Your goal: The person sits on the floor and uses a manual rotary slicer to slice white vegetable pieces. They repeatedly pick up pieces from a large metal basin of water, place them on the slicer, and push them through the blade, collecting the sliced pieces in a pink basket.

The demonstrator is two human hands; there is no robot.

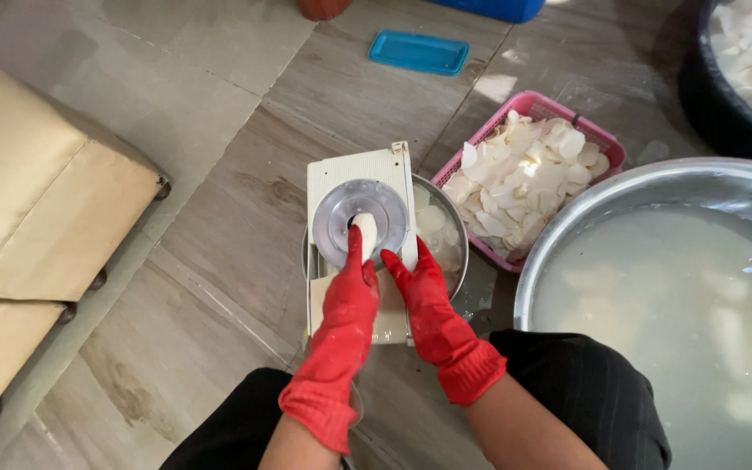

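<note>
Head view: I see a pale white root piece [365,231] standing on the round metal disc [365,223] of a cream slicer board [360,170], roughly centre frame. My left hand [350,305], in a red rubber glove, reaches up to it, fingertips pressed on the piece, so that grip is closed on it from the near side. My right hand [419,292], also red-gloved, lies flat along the right edge of the slicer board, fingers extended and together, bracing rather than wrapping anything; I can't tell whether the thumb hooks under the edge. The slicer board sits across a small steel bowl [446,231] holding thin white slices, its rim showing on the right side of the board. Just right of that, touching or nearly touching the bowl, a pink plastic basket [607,144] is heaped with white slices. Further right, a big steel basin [654,178] holds cloudy water with pale pieces sunk in it. Top right corner, a dark tub [707,96] with more white pieces. All of this rests on a grey-brown tiled floor [219,261]. A blue plastic lid [418,52] lies on the floor well beyond the slicer. Left side, a tan cushioned stool [36,191]. My knees in black trousers [585,383] at the bottom edge.
</note>
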